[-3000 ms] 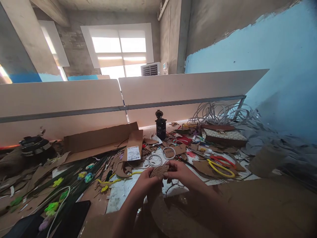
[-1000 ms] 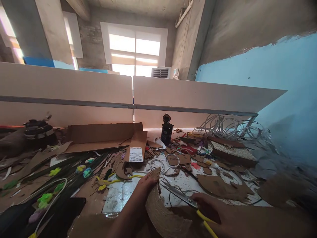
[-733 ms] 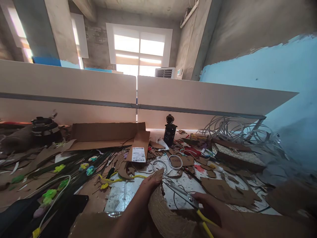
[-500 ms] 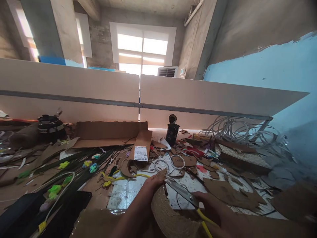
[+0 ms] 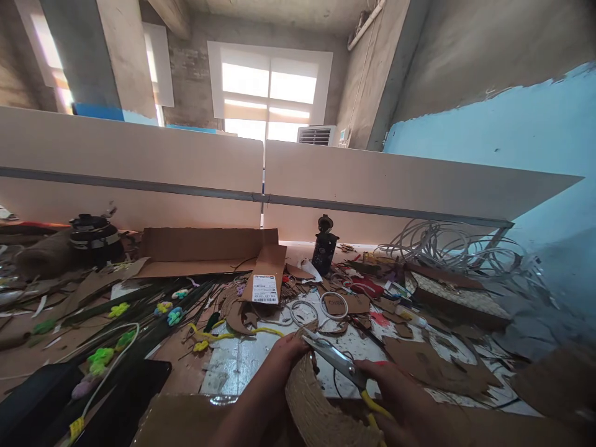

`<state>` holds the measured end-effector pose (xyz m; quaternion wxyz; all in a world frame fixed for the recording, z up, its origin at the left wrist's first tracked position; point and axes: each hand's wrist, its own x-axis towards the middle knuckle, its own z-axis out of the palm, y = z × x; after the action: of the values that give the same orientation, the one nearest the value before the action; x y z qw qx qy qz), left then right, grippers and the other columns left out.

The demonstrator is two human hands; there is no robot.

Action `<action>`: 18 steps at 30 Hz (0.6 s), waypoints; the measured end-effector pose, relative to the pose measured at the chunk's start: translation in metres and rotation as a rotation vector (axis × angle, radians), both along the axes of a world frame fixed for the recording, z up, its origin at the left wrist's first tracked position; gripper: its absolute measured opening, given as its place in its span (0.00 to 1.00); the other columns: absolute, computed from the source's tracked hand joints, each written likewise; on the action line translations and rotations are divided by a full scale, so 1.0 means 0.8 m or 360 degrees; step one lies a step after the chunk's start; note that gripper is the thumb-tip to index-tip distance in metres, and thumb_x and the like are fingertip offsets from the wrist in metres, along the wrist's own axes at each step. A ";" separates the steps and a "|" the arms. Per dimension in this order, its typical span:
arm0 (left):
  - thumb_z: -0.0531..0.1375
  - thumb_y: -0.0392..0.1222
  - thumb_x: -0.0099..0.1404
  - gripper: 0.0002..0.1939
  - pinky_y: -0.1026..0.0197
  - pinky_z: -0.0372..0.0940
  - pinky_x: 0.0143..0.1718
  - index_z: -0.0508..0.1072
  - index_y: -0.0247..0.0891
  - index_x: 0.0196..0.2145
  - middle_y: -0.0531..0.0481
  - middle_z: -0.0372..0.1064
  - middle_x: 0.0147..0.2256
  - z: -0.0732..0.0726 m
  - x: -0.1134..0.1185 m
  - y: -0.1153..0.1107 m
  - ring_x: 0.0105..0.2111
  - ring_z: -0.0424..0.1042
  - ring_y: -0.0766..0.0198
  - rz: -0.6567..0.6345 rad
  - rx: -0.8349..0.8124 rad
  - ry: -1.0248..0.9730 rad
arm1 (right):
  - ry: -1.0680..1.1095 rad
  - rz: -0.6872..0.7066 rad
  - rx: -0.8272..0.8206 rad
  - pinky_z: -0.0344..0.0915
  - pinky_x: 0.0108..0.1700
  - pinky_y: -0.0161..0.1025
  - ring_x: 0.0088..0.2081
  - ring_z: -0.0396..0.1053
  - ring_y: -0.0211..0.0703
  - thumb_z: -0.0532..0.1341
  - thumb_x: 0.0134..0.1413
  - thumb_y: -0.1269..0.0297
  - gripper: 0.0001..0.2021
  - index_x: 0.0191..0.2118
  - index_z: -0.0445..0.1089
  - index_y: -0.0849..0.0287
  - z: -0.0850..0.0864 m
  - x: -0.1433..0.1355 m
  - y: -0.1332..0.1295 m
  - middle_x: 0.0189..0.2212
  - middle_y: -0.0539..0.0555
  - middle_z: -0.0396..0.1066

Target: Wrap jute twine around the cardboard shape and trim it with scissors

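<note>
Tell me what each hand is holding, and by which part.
The left hand holds the curved brown piece near its upper end; the right hand grips the scissors by their yellow handles.

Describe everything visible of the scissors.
The scissors have shiny grey, metal-looking blades, a round pivot and a yellow handle, partly hidden by the right grip holding them. A red bit beside that grip may be another handle part. They slant, tips up-left in the picture, at the end of the tan strip in the left grip. Contact there and blade opening are unclear.
</note>
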<state>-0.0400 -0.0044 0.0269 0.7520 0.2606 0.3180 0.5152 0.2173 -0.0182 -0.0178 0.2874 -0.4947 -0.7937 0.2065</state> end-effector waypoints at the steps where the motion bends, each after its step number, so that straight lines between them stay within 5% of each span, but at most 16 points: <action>1: 0.71 0.40 0.47 0.11 0.66 0.59 0.22 0.72 0.36 0.23 0.55 0.66 0.17 -0.003 -0.001 0.002 0.17 0.64 0.69 -0.0006 -0.0009 -0.0014 | -0.0028 0.0016 0.0006 0.73 0.48 0.48 0.48 0.74 0.57 0.63 0.48 0.65 0.28 0.58 0.72 0.46 0.001 0.000 0.001 0.52 0.57 0.75; 8: 0.73 0.44 0.43 0.15 0.66 0.61 0.21 0.75 0.35 0.26 0.54 0.67 0.16 -0.026 -0.001 0.011 0.16 0.64 0.69 0.0030 -0.0018 0.0046 | -0.0240 0.0037 0.0051 0.72 0.51 0.45 0.52 0.75 0.56 0.63 0.48 0.66 0.28 0.59 0.72 0.45 0.001 0.001 0.004 0.53 0.55 0.77; 18: 0.73 0.45 0.46 0.14 0.64 0.64 0.25 0.78 0.34 0.29 0.52 0.71 0.18 -0.026 -0.011 0.014 0.19 0.69 0.65 -0.0025 0.0035 0.0060 | -0.0136 -0.0108 -0.0094 0.74 0.48 0.40 0.48 0.77 0.54 0.66 0.51 0.57 0.24 0.56 0.73 0.44 0.002 0.000 0.003 0.52 0.52 0.78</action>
<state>-0.0491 0.0065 0.0062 0.7470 0.2810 0.3244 0.5078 0.2172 -0.0155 -0.0166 0.2454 -0.5380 -0.7816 0.1988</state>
